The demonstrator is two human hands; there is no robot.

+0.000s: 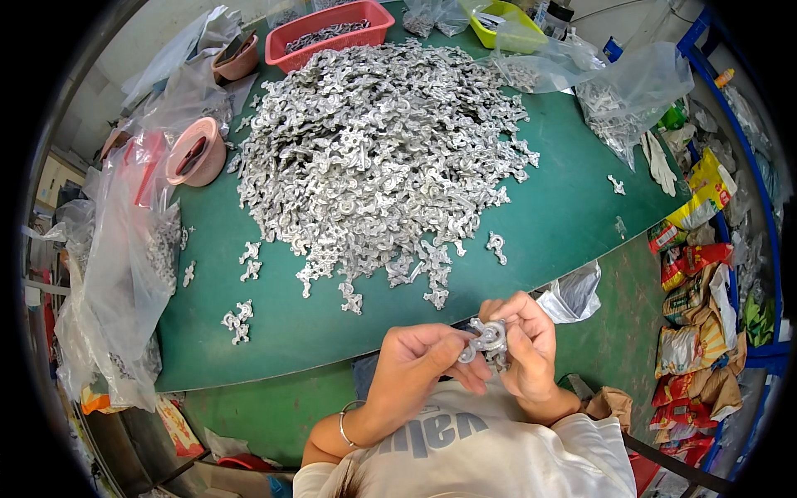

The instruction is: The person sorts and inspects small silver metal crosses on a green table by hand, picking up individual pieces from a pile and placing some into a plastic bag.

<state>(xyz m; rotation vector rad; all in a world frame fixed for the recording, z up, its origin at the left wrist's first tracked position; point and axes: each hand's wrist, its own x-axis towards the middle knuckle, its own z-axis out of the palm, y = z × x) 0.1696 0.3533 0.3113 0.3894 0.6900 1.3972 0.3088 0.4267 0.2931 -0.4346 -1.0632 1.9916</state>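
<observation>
Close to my body, just off the table's front edge, both hands meet around a small silver metal casting (pixel 488 339) with rounded lobes and a ring shape. My left hand (pixel 423 357) pinches it from the left, thumb and fingers closed. From the other side my right hand (pixel 525 349) grips it between thumb and bent fingers. Part of the casting is covered by my fingers. Beyond my hands, a large heap of similar silver castings (pixel 374 158) spreads over the green table (pixel 531 224). A few single castings (pixel 239 322) lie apart near the front left.
A red basket (pixel 286 60) of small metal parts and a yellow-green basket (pixel 516 41) stand at the back. Pink cups (pixel 214 158) and plastic bags (pixel 124 266) line the left. Right are a bag of parts (pixel 618 116), a white glove (pixel 658 166) and colourful packets (pixel 693 266).
</observation>
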